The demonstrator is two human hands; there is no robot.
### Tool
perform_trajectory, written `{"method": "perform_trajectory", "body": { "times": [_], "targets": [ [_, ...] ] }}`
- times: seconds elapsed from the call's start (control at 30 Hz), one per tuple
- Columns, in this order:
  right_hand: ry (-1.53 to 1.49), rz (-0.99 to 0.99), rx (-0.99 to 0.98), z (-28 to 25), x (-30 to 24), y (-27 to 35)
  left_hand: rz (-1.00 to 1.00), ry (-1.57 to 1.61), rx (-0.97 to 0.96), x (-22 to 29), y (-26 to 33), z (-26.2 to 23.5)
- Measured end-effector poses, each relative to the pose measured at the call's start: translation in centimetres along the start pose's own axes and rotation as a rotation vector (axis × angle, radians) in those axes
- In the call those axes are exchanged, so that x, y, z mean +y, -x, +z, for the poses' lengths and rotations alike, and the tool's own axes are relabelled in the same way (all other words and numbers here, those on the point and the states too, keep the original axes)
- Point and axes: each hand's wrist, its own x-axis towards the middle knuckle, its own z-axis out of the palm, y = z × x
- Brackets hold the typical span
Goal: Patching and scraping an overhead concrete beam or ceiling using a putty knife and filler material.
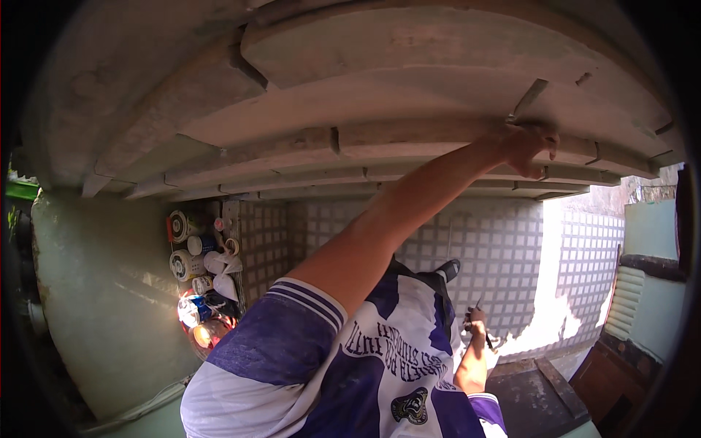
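Note:
My left arm stretches across to the upper right. My left hand (524,149) is against a long pale ledge (409,137), its thumb and fingers apart, with nothing seen in it. Narrow notches break the ledge, and a dark slot (528,98) lies just above the hand. Low at my right side, my right hand (476,321) is closed round a thin tool (490,341). A slim point shows beyond the fingers and a dark handle end below them; its exact kind is too small to make out.
More pale ledges (453,36) run across the top. Several tubs and cans (186,264) stand by the green wall (109,292) at left. My shoe (450,269) is on the checked tile floor (504,248). A dark wooden board (533,398) lies at lower right, with sunlight nearby.

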Motion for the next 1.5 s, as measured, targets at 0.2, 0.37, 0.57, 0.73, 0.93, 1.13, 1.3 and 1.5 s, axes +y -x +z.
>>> {"method": "perform_trajectory", "body": {
  "times": [0.2, 0.37, 0.57, 0.73, 0.93, 1.13, 1.3, 1.5],
  "targets": [
    [-0.239, -0.026, -0.037, 7.5, -3.2, 3.3, -0.059, -0.143, -0.047, -0.5, 0.4, 0.2],
    [-0.567, 0.013, 0.009, 9.9, -1.1, 5.7, -0.003, -0.159, 0.02, 0.7, -0.8, 1.3],
    [-0.785, 0.062, 0.039, 12.3, -2.6, 10.3, 0.005, -0.132, -0.075, -0.8, -0.2, 0.4],
    [-0.854, -0.083, 0.112, 10.0, -3.5, 8.5, 0.074, 0.006, 0.002, 0.0, -0.3, -0.1],
    [-0.713, -0.463, 0.076, 4.3, -18.8, 12.8, 0.087, 0.044, 0.021, 0.3, -0.4, -1.4],
    [-0.685, -0.813, 0.171, -3.2, -34.3, 17.9, -0.011, 0.049, -0.027, 1.8, -1.3, -1.8],
    [-0.745, -0.984, 0.238, -5.9, -40.3, 23.1, -0.052, 0.031, -0.046, 2.2, -1.1, -2.1],
    [-0.63, -1.144, 0.109, -7.4, -44.6, 27.6, -0.064, -0.064, -0.092, 3.0, -1.3, -2.4]
  ]
}}
